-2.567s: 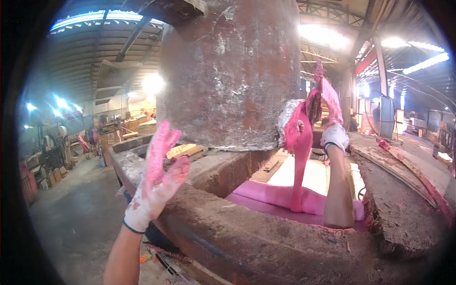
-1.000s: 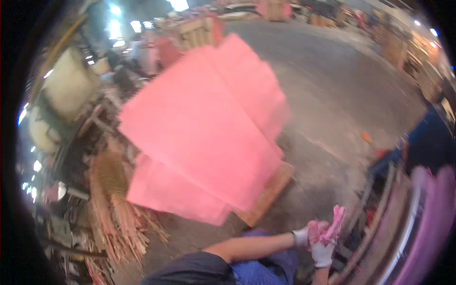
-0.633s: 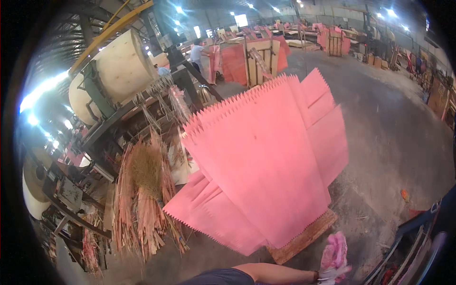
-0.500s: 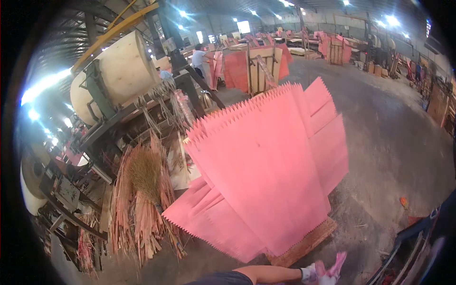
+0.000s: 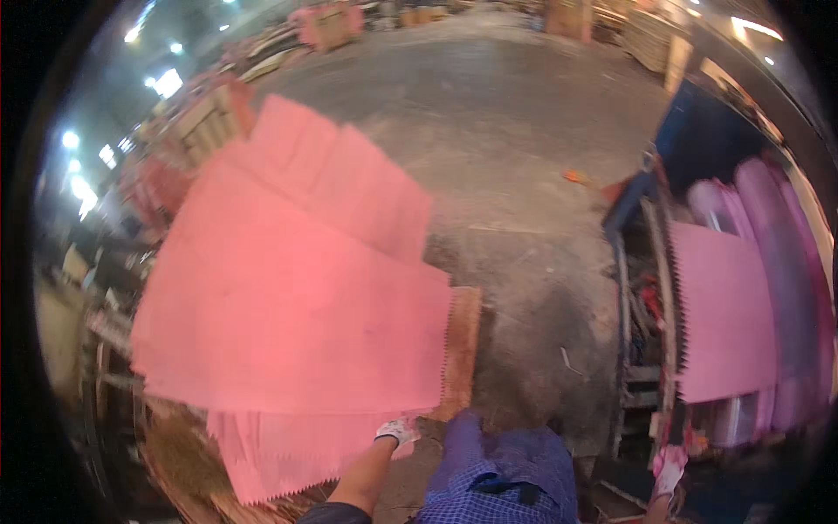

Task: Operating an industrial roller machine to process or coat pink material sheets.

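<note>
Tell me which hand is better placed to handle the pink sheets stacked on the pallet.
Left. The left hand is already at the near edge of the pink sheets, probably touching them. The right hand is far off, low beside the machine.

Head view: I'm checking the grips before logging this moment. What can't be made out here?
- Left hand: at the edge of the pink sheets; blur hides the finger grip.
- Right hand: small, near the lower rim; what it touches is unclear.
- Pallet: mostly covered by the sheets.
</note>
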Demonstrator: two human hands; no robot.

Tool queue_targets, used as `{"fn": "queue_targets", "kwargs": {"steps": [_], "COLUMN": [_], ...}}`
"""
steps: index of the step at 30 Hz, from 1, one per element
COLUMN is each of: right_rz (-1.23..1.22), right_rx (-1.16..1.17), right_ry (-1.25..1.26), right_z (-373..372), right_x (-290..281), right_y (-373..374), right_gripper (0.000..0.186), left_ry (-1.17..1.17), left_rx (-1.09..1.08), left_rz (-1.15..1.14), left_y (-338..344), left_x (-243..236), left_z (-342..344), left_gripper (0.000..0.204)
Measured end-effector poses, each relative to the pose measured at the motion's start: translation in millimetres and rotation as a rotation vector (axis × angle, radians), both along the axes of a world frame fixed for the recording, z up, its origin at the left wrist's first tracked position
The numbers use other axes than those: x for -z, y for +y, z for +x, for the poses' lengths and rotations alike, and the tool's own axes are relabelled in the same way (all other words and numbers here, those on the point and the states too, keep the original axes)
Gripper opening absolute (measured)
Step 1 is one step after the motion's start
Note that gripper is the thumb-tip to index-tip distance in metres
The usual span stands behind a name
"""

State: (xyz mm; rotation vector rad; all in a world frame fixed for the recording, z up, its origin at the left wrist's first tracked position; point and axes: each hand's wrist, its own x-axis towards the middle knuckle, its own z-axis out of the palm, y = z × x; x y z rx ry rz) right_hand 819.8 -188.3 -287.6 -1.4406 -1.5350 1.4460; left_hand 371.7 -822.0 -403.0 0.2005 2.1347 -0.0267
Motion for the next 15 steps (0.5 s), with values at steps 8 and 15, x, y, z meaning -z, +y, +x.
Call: {"fn": "queue_targets", "kwargs": {"steps": [8, 15], "right_rz": [-0.097, -0.287], "right_rx": [0.320, 0.008], "right_ry": [0.128, 0.249], "right_z": [16.7, -236.3], "right_x": [5.5, 54.8], "right_y": [128.1, 218.3], "right_gripper": [0.037, 0.042], "left_ry": [-0.103, -0.119], "left_rx": [-0.013, 0.019], "left_rz": [0.315, 0.364], "left_y": [172.3, 279.6], "left_x": [-60.3, -44.5], "left_z": [18.1, 22.0], "left_gripper": [0.087, 0.086]}}
